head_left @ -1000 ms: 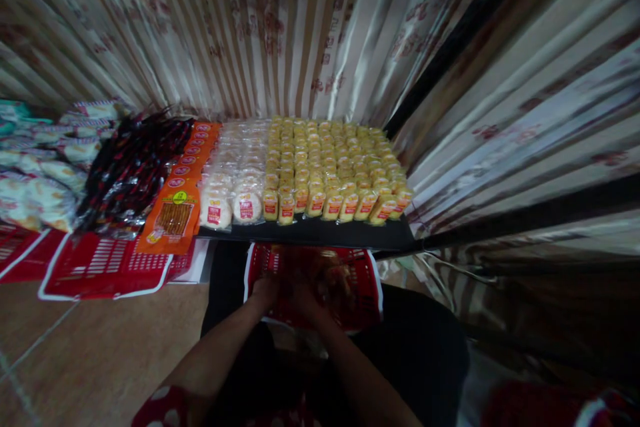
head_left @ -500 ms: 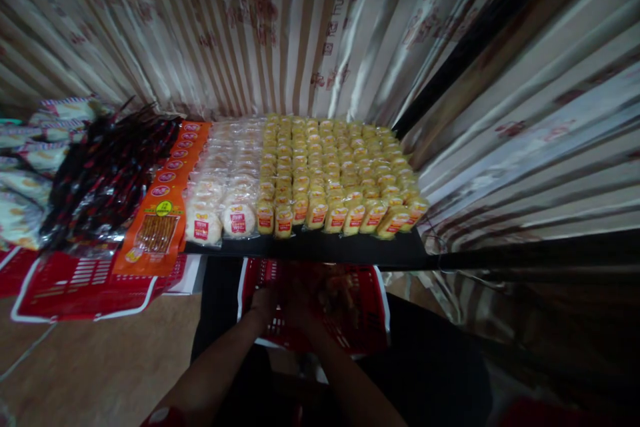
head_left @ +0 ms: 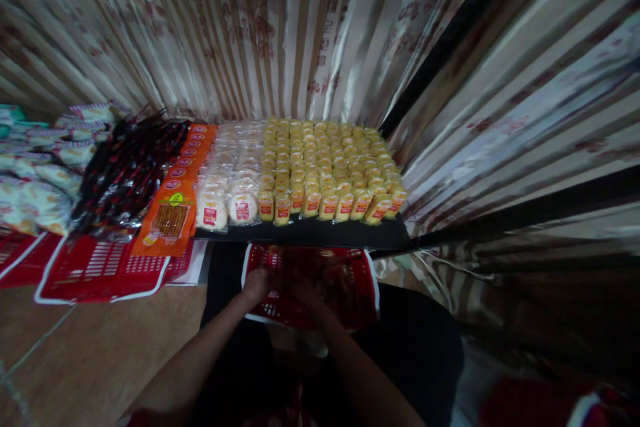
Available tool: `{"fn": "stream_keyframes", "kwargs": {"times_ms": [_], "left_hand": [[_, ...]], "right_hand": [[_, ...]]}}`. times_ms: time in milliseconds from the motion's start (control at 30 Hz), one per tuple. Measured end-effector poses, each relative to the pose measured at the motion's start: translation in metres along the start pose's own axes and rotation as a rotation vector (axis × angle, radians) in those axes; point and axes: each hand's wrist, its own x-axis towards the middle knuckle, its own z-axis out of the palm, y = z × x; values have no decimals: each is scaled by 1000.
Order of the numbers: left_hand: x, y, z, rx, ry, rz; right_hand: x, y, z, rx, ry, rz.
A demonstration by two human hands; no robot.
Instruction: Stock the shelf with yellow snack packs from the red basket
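Note:
Both my hands reach down into a red plastic basket (head_left: 367, 290) that sits below the front edge of a black shelf (head_left: 320, 233). My left hand (head_left: 256, 283) is at the basket's near left rim, its fingers curled and dim. My right hand (head_left: 306, 292) is inside the basket beside it, blurred in shadow. I cannot make out what either hand holds. Yellowish packets lie dimly in the basket's far right part.
On the shelf stand rows of small yellow snack packets (head_left: 330, 163), round white cakes (head_left: 227, 207), orange packets (head_left: 173, 217) and dark red packets (head_left: 125, 167). More red baskets (head_left: 100, 267) lie at the left on the tan floor. Striped curtains hang behind and to the right.
The view has swung slightly. My hands stay in the red basket, shifting a little toward its left rim.

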Motion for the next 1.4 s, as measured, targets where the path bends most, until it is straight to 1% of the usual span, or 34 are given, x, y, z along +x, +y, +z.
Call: {"fn": "stream_keyframes", "kwargs": {"times_ms": [100, 167, 233, 300, 400, 467, 533, 600, 633, 667, 733, 800, 867, 933, 1000, 1067, 1167, 1267, 1333, 1400], "left_hand": [[-18, -6, -18, -81, 64, 137], [-29, -8, -30, -139, 94, 256], [-39, -6, -43, -168, 104, 365], [-48, 0, -56, -145, 93, 458], [-61, 12, -76, -71, 66, 591], [-67, 19, -88, -46, 52, 656], [-70, 23, -97, -50, 55, 695], [-71, 26, -103, -71, 90, 708], [-71, 27, -106, -92, 127, 704], [-71, 28, -108, -120, 179, 694], [-70, 31, -111, -201, 322, 652], [-69, 34, -111, -291, 491, 582], [-69, 37, -109, -362, 643, 503], [-68, 42, -104, -404, 736, 451], [-65, 47, -98, -432, 769, 437], [-61, 52, -93, -467, 766, 443], [-53, 61, -90, -520, 754, 487], [-43, 68, -91, -521, 798, 537], [-38, 71, -92, -503, 829, 534], [-33, 72, -93, -486, 833, 515]], "right_hand": [[-8, -7, -17, -63, -21, -4], [-11, -17, -28, -99, -81, -45], [-14, -31, -38, -111, -212, -89], [-15, -44, -47, -69, -344, -127], [-17, -59, -58, 54, -465, -192], [-18, -66, -64, 101, -527, -198], [-19, -71, -69, 125, -581, -161], [-22, -77, -71, 166, -605, -103], [-23, -80, -72, 208, -599, -72], [-25, -84, -73, 263, -577, -40], [-26, -90, -73, 387, -487, 20], [-25, -97, -73, 489, -336, 53], [-20, -103, -73, 538, -157, 53], [-10, -107, -73, 562, 14, 42], [2, -110, -71, 582, 151, 29], [15, -112, -68, 590, 251, 13], [31, -116, -65, 543, 332, -30], [42, -121, -66, 446, 408, -84], [46, -125, -69, 330, 451, -104], [50, -128, -71, 171, 479, -107]]}}
